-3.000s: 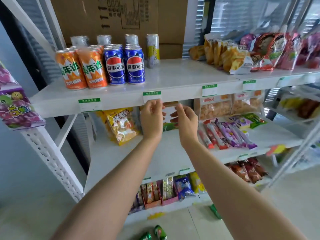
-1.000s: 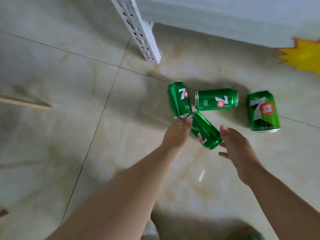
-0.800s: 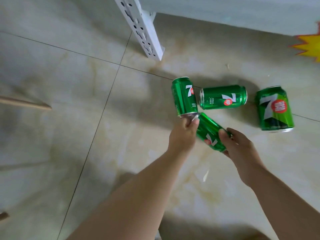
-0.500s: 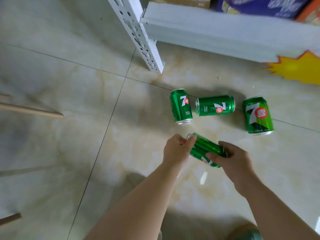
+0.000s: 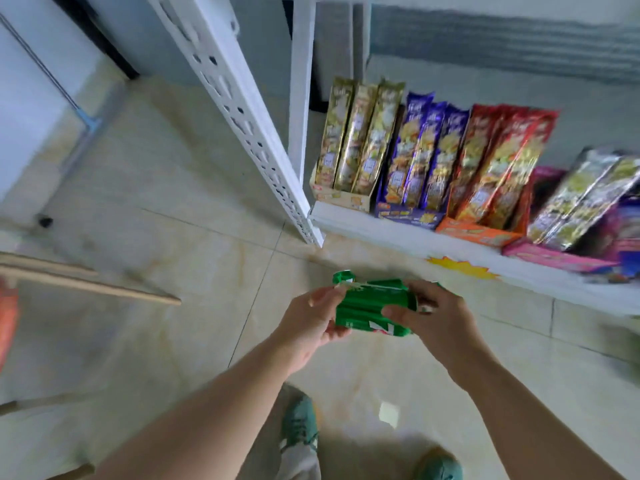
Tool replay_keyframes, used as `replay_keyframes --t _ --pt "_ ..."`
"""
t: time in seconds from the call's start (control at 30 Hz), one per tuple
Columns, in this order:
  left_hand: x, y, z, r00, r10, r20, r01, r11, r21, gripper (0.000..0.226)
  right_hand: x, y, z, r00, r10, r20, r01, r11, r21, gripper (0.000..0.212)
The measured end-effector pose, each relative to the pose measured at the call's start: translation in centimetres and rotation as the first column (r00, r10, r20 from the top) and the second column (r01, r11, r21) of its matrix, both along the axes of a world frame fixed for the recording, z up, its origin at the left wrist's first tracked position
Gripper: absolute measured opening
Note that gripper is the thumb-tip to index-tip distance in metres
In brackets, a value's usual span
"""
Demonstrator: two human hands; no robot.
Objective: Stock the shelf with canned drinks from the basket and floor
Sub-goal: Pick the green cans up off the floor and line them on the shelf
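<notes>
Green can (image 5: pixel 367 306) sideways — gripped between left hand (image 5: pixel 308 323), right hand (image 5: pixel 436 317).

Was bright, soft and even, daylight-like. Showed one small pale glint on the floor tiles (image 5: pixel 173 341). Threw faint shadows under the shelf edge (image 5: pixel 398 233) and around the shoes (image 5: pixel 298 424). Smeared everything with motion blur, worst on the green can (image 5: pixel 367 306), the snack packs (image 5: pixel 426 150) and the far right edge. Bent the white upright (image 5: pixel 242 109), wide-angle fashion.
</notes>
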State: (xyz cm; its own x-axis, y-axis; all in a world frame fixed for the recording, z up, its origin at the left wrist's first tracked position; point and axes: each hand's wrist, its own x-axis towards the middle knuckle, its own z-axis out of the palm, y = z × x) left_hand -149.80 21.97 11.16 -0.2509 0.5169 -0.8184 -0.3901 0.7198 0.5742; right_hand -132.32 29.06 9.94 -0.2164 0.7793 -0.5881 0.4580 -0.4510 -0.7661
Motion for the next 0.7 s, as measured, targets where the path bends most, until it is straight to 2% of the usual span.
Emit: replay_keyframes --t 0.07,0.17,0.33,0.43,0.57,0.7 --pt "-0.8 1.2 5.7 1.000 -0.007 0.020 0.006 0.999 0.050 0.025 0.0 1.2 6.5 0.999 0.027 -0.040 -0.026 0.999 0.032 0.046" --pt "-1.6 2.4 13.5 0.994 0.024 0.106 -0.035 0.994 0.100 0.028 0.2 3.3 15.9 0.981 0.122 -0.149 -0.126 0.992 -0.023 0.060" --pt "-2.9 3.8 27.0 0.968 -0.044 0.248 -0.014 0.973 0.229 0.049 0.0 6.9 31.9 0.882 0.309 -0.355 -0.347 0.937 -0.047 0.062" --pt "-3.8 4.2 34.9 0.946 -0.158 0.284 0.061 0.945 0.322 0.063 -0.2 8.0 41.1 0.846 0.399 -0.354 -0.418 0.908 0.024 0.059" --pt "-4.3 4.1 44.8 0.908 -0.279 0.312 0.135 0.901 0.412 0.063 0.5 7.8 51.4 0.837 0.458 -0.301 -0.443 0.889 0.119 0.046" --pt "-4.3 4.7 53.6 0.835 -0.498 0.236 0.311 0.779 0.545 0.071 1.7 7.2 60.7 0.877 0.435 -0.204 -0.376 0.886 0.273 0.065"
